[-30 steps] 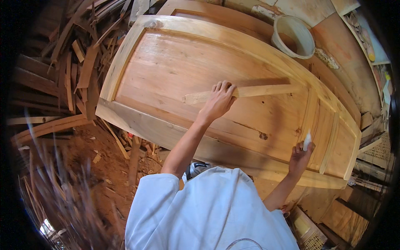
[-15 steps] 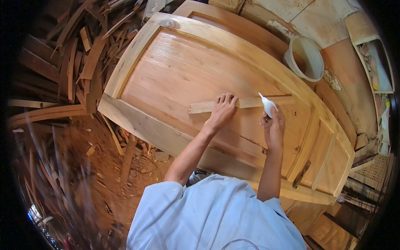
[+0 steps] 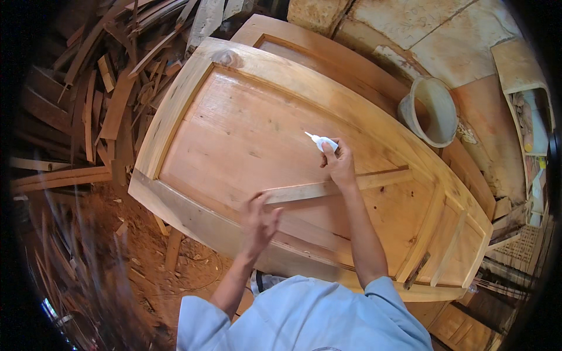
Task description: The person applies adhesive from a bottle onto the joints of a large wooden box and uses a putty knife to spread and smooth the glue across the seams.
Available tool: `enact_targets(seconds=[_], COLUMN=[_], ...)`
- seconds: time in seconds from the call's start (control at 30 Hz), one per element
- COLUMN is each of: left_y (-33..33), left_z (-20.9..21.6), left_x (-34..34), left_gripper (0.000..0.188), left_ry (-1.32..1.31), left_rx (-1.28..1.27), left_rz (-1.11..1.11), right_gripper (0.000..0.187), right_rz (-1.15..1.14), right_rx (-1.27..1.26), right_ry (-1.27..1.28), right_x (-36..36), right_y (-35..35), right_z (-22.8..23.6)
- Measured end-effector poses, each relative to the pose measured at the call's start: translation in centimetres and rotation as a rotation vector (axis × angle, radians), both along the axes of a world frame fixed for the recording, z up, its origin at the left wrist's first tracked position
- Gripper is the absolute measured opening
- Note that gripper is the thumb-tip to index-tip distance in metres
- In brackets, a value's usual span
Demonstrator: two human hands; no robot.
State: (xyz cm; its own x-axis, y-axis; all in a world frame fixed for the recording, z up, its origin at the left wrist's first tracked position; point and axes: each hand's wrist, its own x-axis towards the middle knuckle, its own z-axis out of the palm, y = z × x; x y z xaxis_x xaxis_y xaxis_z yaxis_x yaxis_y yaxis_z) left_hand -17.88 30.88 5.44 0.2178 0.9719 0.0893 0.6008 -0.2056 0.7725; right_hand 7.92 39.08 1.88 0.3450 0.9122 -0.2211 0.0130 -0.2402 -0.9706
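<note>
A wooden panel door lies flat in front of me, its pale frame around reddish inner panels. Across the large panel rests a thin, light wooden strip, slanting up to the right. My right hand holds a small white squeeze bottle above the panel, its narrow nozzle pointing left. Motion blurs my left hand, which is at the strip's left end with its fingers apart. Whether it touches the strip I cannot tell. My right forearm passes over part of the strip.
Another wooden door lies partly under this one. A whitish bucket stands beyond the far edge. Scrap wood is heaped at the left, above reddish dirt. A dark narrow piece lies on the near right frame.
My left hand has come off the strip's middle and moved left and nearer to me. My right hand has carried the bottle leftward, nozzle now pointing more to the left. The view has shifted slightly.
</note>
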Motion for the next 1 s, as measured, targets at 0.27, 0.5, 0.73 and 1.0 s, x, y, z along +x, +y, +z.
enact_targets(seconds=[0.27,0.5,0.73,1.0], left_y=[-1.3,-1.1,-0.8,-0.8], left_z=[-4.3,-5.2,-4.5,-4.7], left_x=[-15.0,-14.8,-14.4,-14.4], left_gripper=[0.038,0.047,0.049,0.046], left_ry=[0.188,0.230,0.265,0.254], left_rx=[0.172,0.185,0.159,0.187], left_rz=[0.595,0.560,0.550,0.542], right_gripper=[0.030,0.029,0.035,0.032], right_rz=[-0.043,-0.007,-0.021,-0.012], right_rx=[0.061,0.033,-0.065,-0.059], right_ry=[-0.419,-0.439,-0.334,-0.391], right_x=[-0.5,-0.2,0.0,0.0], right_y=[1.8,2.0,2.0,2.0], right_z=[-2.1,-2.5,-2.0,-2.6])
